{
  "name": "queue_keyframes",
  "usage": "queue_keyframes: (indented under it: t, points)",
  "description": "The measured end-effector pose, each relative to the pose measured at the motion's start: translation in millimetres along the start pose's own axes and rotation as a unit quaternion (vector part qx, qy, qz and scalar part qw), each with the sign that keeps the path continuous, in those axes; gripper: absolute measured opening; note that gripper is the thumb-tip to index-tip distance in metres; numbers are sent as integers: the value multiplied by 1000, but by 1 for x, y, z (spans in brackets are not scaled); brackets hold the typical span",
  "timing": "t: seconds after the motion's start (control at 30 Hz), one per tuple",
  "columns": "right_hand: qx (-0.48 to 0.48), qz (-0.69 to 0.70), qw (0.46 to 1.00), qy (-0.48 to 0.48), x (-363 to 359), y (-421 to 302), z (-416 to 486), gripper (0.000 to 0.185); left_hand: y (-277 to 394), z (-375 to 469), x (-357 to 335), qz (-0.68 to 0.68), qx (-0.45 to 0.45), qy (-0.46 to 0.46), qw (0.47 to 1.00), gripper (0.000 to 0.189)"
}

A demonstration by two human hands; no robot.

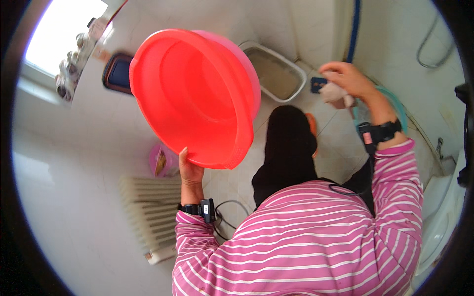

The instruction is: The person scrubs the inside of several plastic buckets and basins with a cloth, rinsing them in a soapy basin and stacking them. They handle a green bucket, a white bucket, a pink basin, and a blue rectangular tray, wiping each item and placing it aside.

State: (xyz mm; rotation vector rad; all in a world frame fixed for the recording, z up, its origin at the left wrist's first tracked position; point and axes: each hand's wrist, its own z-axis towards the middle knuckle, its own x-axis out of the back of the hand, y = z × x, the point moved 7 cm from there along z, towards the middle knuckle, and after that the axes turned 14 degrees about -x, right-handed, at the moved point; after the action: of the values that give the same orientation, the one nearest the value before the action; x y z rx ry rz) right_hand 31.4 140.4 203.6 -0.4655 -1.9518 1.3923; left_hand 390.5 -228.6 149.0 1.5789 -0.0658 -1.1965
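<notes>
My left hand grips the near rim of a red plastic basin, thumb on the inside and fingers hidden beneath. The basin is held up on a tilt, its hollow facing me, and nothing shows in it. A pink outer surface shows along its right side; whether that is a second nested basin or its own underside, I cannot tell. Off to the right, my right hand holds a crumpled pale cloth, slightly blurred. Both wrists carry black strapped devices.
On the tiled floor ahead stands a white rectangular tub with murky contents. A teal plastic rim shows beneath my right forearm. A radiator and a pink bin stand at left. A black cable hangs near my left wrist.
</notes>
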Motion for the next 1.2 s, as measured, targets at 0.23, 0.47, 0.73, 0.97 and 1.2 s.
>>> queue_keyframes:
  t: [0.23, 0.47, 0.73, 0.97, 1.2]
  points:
    - [29, 120, 992, 9, -1, -57, -17, 26, -69, 71, -125, 3, 79, -73, 994, 49]
    - [-109, 235, 960, 107, 24, -31, -25, 26, -81, 95, -144, 8, 148, -115, 982, 49]
    - [-97, 86, 944, 302, 64, 44, -33, 27, -29, 109, -148, -98, 70, -186, 975, 49]
    - [-161, 138, 927, 309, 75, 125, -41, 24, 33, 165, -102, -6, -106, -109, 988, 50]
    - [-89, 164, 924, 333, 77, 126, -57, 22, 72, 172, -19, -2, -118, 60, 991, 44]
